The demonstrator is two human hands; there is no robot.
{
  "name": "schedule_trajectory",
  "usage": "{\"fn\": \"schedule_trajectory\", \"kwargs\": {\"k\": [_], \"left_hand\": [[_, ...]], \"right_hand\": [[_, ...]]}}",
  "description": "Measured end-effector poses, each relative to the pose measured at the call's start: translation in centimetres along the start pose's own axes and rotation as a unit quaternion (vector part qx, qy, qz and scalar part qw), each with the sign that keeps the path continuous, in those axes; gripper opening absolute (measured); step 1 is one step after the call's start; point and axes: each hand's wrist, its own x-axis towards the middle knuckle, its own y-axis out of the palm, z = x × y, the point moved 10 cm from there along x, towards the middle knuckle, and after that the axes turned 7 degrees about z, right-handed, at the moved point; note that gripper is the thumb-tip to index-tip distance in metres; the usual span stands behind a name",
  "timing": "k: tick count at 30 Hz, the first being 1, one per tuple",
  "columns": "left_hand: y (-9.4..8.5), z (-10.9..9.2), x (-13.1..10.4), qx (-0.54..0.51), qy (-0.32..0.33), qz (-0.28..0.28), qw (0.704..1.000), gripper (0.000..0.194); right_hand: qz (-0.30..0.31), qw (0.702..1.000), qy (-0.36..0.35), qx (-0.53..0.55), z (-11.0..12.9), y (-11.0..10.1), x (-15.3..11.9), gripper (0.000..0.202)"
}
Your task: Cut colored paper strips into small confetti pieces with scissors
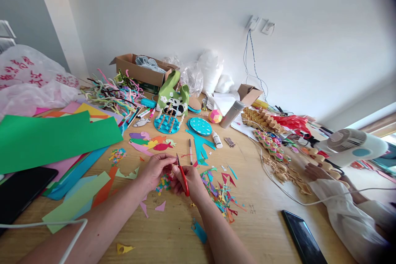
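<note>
My right hand grips a pair of red-handled scissors, their blades pointing up and away from me. Close beside it, my left hand has its fingertips pinched together near the blades; whatever sits between them is too small or hidden to name. Under and between the hands lie small round paper dots. To the right spreads a heap of coloured paper scraps. Beyond the hands are coloured paper fish, a pen and a blue paper cutout.
Green paper sheets and a dark device lie left. Pipe cleaners, a cardboard box and a grey bottle stand behind. Right are a phone, a white fan, a cable and another person's white sleeve.
</note>
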Motion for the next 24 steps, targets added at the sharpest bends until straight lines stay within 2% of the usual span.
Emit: {"fn": "schedule_trajectory", "kwargs": {"k": [24], "left_hand": [[-0.13, 0.22, 0.1, 0.004, 0.0, 0.009, 1.0, 0.014]], "right_hand": [[0.003, 1.0, -0.003, 0.007, -0.37, 0.11, 0.18, 0.057]]}}
